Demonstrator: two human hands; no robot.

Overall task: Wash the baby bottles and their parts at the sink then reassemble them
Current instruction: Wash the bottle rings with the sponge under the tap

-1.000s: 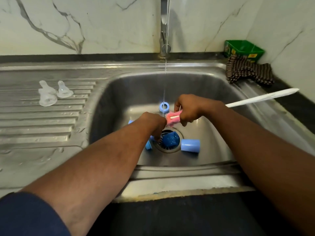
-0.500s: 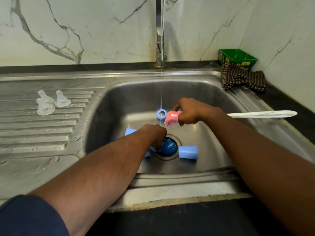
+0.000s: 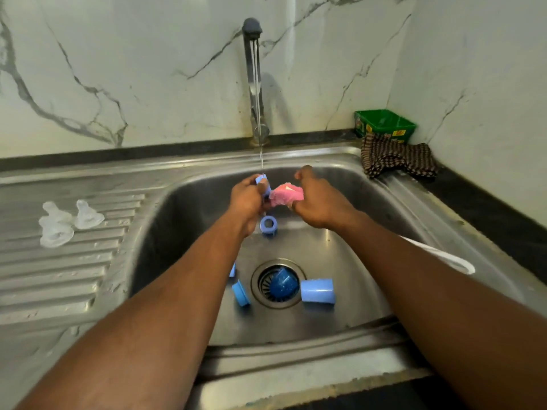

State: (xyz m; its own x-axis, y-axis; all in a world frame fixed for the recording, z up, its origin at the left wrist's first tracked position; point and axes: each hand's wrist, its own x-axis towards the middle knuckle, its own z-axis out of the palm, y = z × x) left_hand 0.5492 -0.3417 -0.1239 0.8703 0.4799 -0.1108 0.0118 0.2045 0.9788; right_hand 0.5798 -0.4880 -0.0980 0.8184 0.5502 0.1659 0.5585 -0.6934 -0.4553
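Observation:
Over the steel sink (image 3: 370,202), my left hand (image 3: 247,199) holds a small blue bottle ring (image 3: 262,182) under the thin stream from the tap (image 3: 254,84). My right hand (image 3: 318,202) grips the pink sponge head (image 3: 286,195) of a bottle brush, pressed against that ring; its white handle (image 3: 444,257) runs back under my forearm. On the sink floor lie another blue ring (image 3: 268,225), a blue ring on edge (image 3: 241,292), a dark blue cap (image 3: 280,284) on the drain and a light blue cap (image 3: 318,290). Clear teats (image 3: 69,221) rest on the drainboard.
A green box (image 3: 384,125) and a checked brown cloth (image 3: 398,159) sit in the back right corner. The ribbed drainboard (image 3: 59,276) fills the left side. Marble walls close off the back and right. A dark counter edge (image 3: 488,208) runs along the right.
My left hand has lifted from the drain area with a blue ring and brought it up under the water. My right hand raised the brush sponge to meet it. The view tilted up.

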